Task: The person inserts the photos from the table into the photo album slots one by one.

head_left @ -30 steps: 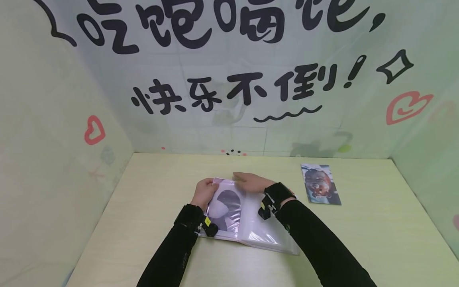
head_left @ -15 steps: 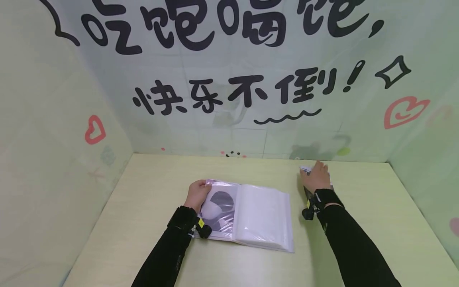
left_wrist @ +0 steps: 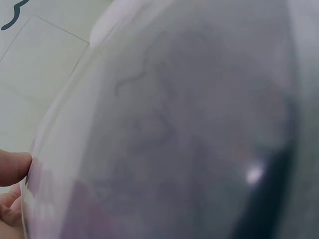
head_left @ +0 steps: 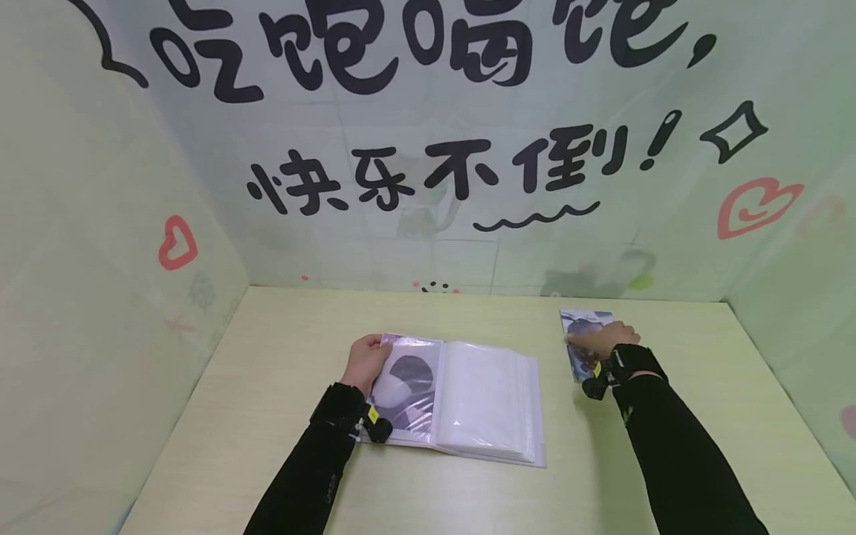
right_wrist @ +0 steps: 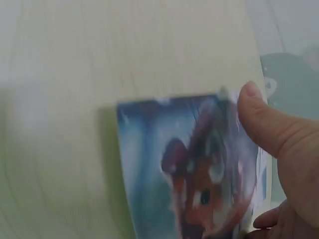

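Well — right hand (head_left: 607, 339) pinches rectangular card (right_wrist: 154, 159); album (head_left: 483, 397) shiny.

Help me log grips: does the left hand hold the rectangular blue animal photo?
No, the left hand grips the open white plastic-sleeved album.

Pinching left edge of glossy, blurred sheet (left_wrist: 149, 124) in left hand (left_wrist: 12, 172). Filling most of view with grey-mauve surface, curving along far-left edge, showing pinker tint at near left. Catching bright glint (left_wrist: 255, 173) at right, just beside dark, out-of-focus band (left_wrist: 266, 199). Looking past sheet onto pale backdrop (left_wrist: 40, 64), bearing dark wavy line (left_wrist: 17, 16) in far-left corner and thin straight lines (left_wrist: 62, 30) nearer sheet.
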Available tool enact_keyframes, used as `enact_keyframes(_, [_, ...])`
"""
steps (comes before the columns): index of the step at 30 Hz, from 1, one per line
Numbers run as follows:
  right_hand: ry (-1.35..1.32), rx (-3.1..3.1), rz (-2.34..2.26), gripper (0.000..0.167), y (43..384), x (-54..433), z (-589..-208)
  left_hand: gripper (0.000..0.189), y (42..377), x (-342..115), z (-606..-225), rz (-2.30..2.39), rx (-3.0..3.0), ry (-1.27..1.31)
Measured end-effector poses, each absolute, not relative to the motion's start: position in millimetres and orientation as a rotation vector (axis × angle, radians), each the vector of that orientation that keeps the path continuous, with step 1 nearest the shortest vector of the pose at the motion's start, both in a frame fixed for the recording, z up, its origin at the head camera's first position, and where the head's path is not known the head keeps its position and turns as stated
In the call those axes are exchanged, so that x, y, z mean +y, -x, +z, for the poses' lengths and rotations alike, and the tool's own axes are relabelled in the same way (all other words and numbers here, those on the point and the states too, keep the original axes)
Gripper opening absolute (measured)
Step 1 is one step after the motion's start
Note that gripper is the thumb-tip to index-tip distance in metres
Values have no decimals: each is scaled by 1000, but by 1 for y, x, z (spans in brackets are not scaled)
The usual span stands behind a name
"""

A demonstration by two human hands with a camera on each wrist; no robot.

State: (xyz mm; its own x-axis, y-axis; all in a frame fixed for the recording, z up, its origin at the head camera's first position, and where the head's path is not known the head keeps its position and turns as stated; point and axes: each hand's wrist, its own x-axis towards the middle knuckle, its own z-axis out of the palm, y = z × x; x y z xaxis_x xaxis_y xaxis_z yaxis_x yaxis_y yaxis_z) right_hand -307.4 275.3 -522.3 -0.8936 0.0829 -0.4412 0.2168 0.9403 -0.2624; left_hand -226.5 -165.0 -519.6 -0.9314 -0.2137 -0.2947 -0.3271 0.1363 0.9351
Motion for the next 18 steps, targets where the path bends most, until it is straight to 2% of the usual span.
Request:
enact_keyframes(6, [17, 2696, -500, 106, 294, 248, -508, 33, 224, -164, -516, 1923, 2293, 549])
enact_keyframes(13, [399, 2607, -446, 72, 290, 232, -497, 33, 225, -165, -518, 1911, 2286, 546])
enact_keyframes(18, [520, 2556, -555, 66, 296, 241, -506, 32, 226, -164, -520, 1892, 2282, 551])
